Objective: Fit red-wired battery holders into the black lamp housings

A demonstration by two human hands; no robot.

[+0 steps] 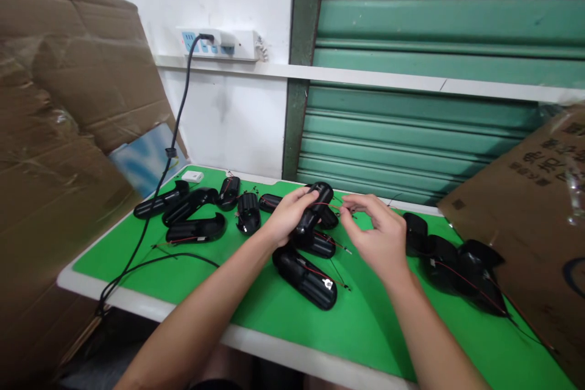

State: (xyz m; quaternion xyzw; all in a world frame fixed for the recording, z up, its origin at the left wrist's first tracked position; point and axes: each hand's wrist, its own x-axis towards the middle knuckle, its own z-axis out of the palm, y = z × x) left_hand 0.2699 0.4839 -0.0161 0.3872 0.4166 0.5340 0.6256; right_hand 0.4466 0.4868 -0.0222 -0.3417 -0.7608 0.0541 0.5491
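Note:
My left hand is closed around a black plastic housing, lifted a little above the green table mat. From that housing a thin red wire runs to the right. The wire's far end is pinched between the thumb and fingers of my right hand. Below the held piece lies another black housing with a red wire and a small shiny metal tab. More black housings rest close behind and under my left hand, partly hidden by it.
Several black housings lie at the left of the green mat, and others at the right. A black cable hangs from the wall power strip across the table. Cardboard stands left, a carton right.

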